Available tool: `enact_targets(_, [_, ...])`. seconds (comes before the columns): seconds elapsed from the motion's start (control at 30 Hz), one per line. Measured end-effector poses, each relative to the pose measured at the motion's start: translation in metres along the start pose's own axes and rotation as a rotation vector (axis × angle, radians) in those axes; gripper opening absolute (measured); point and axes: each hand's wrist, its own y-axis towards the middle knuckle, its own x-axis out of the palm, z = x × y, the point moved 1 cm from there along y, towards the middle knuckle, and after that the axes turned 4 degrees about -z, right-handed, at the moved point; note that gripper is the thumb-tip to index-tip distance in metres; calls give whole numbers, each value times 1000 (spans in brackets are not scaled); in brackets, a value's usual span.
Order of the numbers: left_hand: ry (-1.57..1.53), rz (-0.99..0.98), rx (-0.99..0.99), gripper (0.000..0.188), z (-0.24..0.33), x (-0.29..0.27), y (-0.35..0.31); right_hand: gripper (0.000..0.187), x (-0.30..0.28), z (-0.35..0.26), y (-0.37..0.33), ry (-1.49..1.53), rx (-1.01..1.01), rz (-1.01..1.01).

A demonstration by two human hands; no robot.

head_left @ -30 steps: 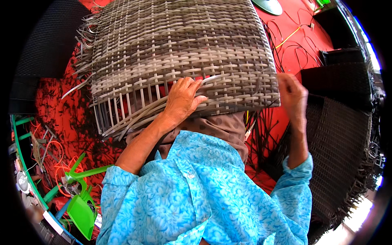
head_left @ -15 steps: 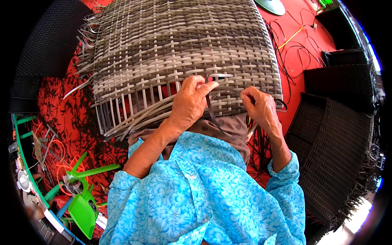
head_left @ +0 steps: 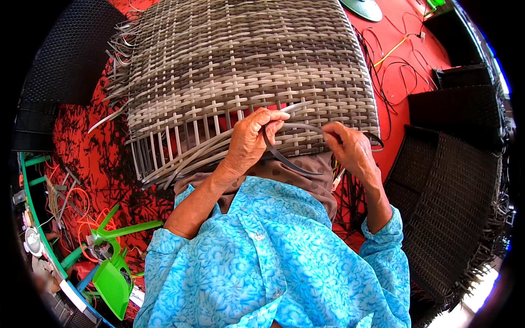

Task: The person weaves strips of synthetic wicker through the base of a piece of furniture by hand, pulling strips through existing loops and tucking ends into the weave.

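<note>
A grey-brown woven wicker panel (head_left: 257, 65) lies across my lap, with bare upright strands and loose strip ends along its near left edge. My left hand (head_left: 251, 139) is closed at the weave's near edge, thumb and fingers pinching a dark flat wicker strip (head_left: 290, 162) that bends down in a loop toward my lap. To the right, my right hand (head_left: 353, 148) has its fingers closed on the same strip, which spans between both hands. A pale strip end (head_left: 298, 106) pokes out of the weave beside my left fingertips, over a small gap showing red.
Dark woven furniture pieces (head_left: 448, 202) stand at the right, another (head_left: 68, 54) at the far left. A green fan (head_left: 112, 257) lies at the lower left amid orange cord. Strip scraps litter the red floor (head_left: 93, 142); loose strips (head_left: 402, 71) coil at the upper right.
My right hand has closed on the dark strip, which now stretches between both hands in a wider loop. My left hand has shifted slightly down, and the panel has moved slightly.
</note>
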Motion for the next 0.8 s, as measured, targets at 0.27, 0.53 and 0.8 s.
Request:
enact_targets(0.27, [-50,-54,58,18,5,17,-2,22,26,-20,13,395,-176,-213])
enact_targets(0.53, [793,-108,233,43,-23,-7,4,16,-11,22,1,296,129,35])
enact_targets(0.8, [638,-30,186,45,-42,7,7,13,-32,14,38,117,-85,140])
